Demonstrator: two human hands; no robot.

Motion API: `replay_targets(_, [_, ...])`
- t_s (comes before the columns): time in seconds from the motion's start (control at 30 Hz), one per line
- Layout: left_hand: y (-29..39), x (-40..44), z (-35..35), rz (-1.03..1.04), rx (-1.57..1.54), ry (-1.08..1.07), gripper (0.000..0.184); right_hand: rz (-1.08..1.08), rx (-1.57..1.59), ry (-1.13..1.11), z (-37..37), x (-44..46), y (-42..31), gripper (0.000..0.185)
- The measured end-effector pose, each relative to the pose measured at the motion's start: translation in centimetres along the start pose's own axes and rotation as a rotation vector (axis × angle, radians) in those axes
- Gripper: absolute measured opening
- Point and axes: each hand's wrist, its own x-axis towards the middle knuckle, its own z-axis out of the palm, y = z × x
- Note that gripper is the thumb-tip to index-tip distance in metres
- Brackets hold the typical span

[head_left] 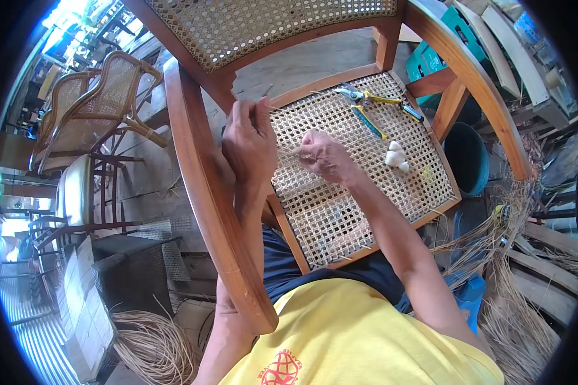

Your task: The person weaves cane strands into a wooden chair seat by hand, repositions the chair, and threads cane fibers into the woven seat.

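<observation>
A wooden chair with a woven cane seat stands before me, its cane back at the top. My left hand is raised over the seat's left edge, thumb and fingers pinched; a thin dark tip shows above them, but what it belongs to is unclear. Over the middle of the seat, my right hand is closed around the end of a thin pale cane strand. Pliers with yellow and blue handles lie on the seat at the upper right. Below them sits a small white lumpy object.
The chair's left armrest passes beside my left forearm; its right armrest curves at the right. Coiled cane lies at lower left, loose strands at lower right. Beyond are a green crate, a dark bin and rattan chairs.
</observation>
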Motion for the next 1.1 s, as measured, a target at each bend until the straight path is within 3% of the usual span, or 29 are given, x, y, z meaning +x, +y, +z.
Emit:
replay_targets(0.1, [-1.4,0.2,0.8,-0.048,0.035,0.056,0.026,-0.060,0.103,0.079,0.8,0.7,-0.3,0.009])
replay_targets(0.2, [-1.7,-0.2,1.0,-0.085,0.252,-0.083,0.020,-0.032,0.256,0.093,0.5,1.5,-1.0,0.012])
replay_targets(0.27, [-1.9,-0.2,1.0,-0.212,0.431,-0.555,0.023,0.411,1.093,0.286,-2.3,1.5,-2.4,0.012])
replay_targets(0.3, [-2.3,-0.5,1.2,-0.212,0.429,-0.560,0.023,0.406,1.186,0.369,-2.2,1.6,-1.0,0.016])
replay_targets(0.33, [-3.0,-1.0,1.6,-0.195,0.491,-0.758,0.024,0.410,1.186,0.372,-2.7,1.4,-0.1,0.016])
replay_targets(0.37, [-3.7,-1.5,2.1,-0.173,0.554,-0.957,0.026,0.455,0.920,0.198,-3.2,1.2,0.8,0.018])
replay_targets(0.4, [-3.7,-1.9,2.5,-0.167,0.554,-0.963,0.026,0.491,0.651,0.028,-3.7,0.9,1.0,0.019])
replay_targets(0.43, [-3.6,-2.4,3.0,-0.112,0.618,-0.971,0.023,0.514,0.463,-0.003,-3.6,0.7,0.7,0.021])
replay_targets(0.53, [-3.8,-3.0,3.6,-0.075,0.646,-1.015,0.019,0.609,0.219,-0.106,-2.6,1.5,0.3,0.020])
replay_targets(0.7, [-2.7,-2.2,3.2,-0.097,0.725,-1.077,0.021,0.619,0.191,-0.070,-2.6,1.6,0.1,0.022])
replay_targets(0.93, [-2.9,-3.1,4.0,-0.077,0.698,-1.076,0.021,0.672,0.252,-0.013,-3.4,1.1,0.3,0.013])
replay_targets(1.1, [-4.4,-4.6,3.8,-0.162,0.541,-1.002,0.022,0.629,0.208,-0.030,-3.2,1.0,0.7,0.011])
